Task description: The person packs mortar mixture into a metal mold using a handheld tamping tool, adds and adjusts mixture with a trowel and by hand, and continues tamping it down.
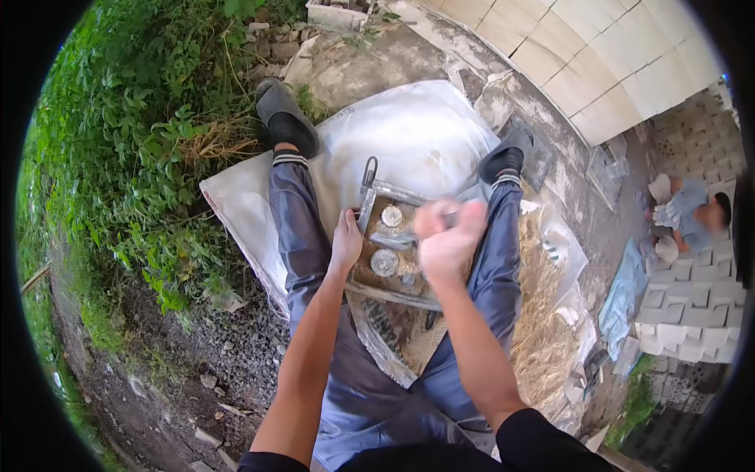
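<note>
The left hand point(346, 242) has its fingers close together against the left rim of the framed tray point(393, 296), likely steadying it between the legs point(292, 212), while the right hand point(450, 236) blurs above its right side, grip impossible to tell.

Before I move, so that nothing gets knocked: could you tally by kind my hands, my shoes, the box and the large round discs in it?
Hands: 2, left hand and right hand
Shoes: 2
Box: 1
Large discs: 2
Total: 7
</note>
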`<state>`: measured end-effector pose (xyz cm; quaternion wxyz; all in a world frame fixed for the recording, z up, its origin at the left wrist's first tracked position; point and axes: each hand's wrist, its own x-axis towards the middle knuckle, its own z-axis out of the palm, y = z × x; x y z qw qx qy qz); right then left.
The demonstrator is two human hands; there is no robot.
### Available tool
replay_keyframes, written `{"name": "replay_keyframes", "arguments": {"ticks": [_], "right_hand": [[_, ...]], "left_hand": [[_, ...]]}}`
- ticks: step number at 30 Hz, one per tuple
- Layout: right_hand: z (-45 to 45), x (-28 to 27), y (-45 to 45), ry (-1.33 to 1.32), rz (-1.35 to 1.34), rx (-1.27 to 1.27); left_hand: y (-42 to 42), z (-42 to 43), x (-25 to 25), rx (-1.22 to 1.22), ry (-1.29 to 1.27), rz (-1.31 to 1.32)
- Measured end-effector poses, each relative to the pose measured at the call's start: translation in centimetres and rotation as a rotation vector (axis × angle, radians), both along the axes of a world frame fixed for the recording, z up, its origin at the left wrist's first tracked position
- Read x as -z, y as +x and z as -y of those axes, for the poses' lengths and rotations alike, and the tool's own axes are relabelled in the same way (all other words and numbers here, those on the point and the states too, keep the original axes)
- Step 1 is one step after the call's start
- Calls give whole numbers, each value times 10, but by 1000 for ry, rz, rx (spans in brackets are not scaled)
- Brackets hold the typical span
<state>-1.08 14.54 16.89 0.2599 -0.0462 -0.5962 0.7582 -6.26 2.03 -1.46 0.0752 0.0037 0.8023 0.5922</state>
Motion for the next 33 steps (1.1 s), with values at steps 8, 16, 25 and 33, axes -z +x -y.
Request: {"name": "replay_keyframes", "arguments": {"ticks": [8, 16, 25, 33], "right_hand": [[-5, -26, 3, -86, 8, -23], [4, -9, -3, -55, 4, -8], [-29, -6, -2, -190, -27, -181], [-42, -49, -31, -26, 78, -393]], "left_hand": [[-1, -1, 3, 13, -16, -35], [-3, -3, -7, 0, -75, -57], [-1, -4, -9, -37, -90, -7], [0, -3, -11, -29, -106, -11]]}}
